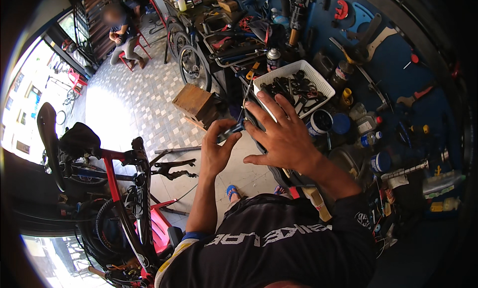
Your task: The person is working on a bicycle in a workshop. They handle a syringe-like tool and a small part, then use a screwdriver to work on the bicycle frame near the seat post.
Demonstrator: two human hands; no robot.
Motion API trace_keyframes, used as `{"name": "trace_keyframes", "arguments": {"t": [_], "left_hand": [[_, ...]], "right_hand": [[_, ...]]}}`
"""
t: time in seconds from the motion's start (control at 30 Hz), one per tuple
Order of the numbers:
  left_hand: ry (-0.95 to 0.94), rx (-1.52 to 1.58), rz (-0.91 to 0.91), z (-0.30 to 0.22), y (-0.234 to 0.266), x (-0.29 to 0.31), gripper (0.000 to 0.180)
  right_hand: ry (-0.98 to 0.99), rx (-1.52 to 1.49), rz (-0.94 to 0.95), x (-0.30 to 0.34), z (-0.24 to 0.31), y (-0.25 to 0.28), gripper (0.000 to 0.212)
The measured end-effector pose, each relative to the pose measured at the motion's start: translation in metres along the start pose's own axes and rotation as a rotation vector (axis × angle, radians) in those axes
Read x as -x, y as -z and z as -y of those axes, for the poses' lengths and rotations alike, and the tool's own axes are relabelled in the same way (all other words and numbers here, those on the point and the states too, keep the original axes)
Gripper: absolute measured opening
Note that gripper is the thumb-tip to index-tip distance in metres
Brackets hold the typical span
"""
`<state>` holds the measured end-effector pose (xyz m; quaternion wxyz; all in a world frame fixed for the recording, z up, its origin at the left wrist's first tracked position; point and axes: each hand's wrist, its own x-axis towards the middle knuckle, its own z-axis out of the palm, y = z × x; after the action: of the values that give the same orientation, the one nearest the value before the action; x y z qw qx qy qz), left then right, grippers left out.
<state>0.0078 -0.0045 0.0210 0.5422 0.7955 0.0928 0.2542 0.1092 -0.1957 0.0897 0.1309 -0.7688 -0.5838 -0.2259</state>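
while my right hand [283, 140] hovers released, fingers splayed, my left hand [218, 147] pinching a small dark-blue object [233, 131], midair, just short of the white basket's [315, 79] left corner, dark parts [295, 86] inside basket

Stands between a bicycle frame [113, 181] on the left and, on the right, a basket [319, 104] holding loose parts [298, 87], with a tub [313, 131] at its near side, a block [193, 102] ahead of the left hand [218, 144], and farther off a person [118, 33] left of a wheel [194, 67].
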Motion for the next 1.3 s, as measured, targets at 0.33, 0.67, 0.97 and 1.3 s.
{"name": "trace_keyframes", "arguments": {"t": [0.33,0.67,0.97,1.3], "left_hand": [[0.063,0.179,0.07,0.011,0.007,0.003,0.027],[0.115,0.645,0.135,0.026,0.001,0.001,0.027],[0.118,0.631,0.111,0.021,0.002,0.003,0.03],[0.061,0.419,0.008,0.011,0.005,0.004,0.024]], "right_hand": [[0.25,0.023,0.044,-0.01,-0.023,0.014,0.047],[-0.138,-1.167,0.079,0.017,-0.039,-0.032,0.103],[-0.14,-0.81,0.016,0.021,-0.019,-0.05,0.1],[-0.098,-0.258,-0.027,0.009,0.0,-0.021,0.088]]}}
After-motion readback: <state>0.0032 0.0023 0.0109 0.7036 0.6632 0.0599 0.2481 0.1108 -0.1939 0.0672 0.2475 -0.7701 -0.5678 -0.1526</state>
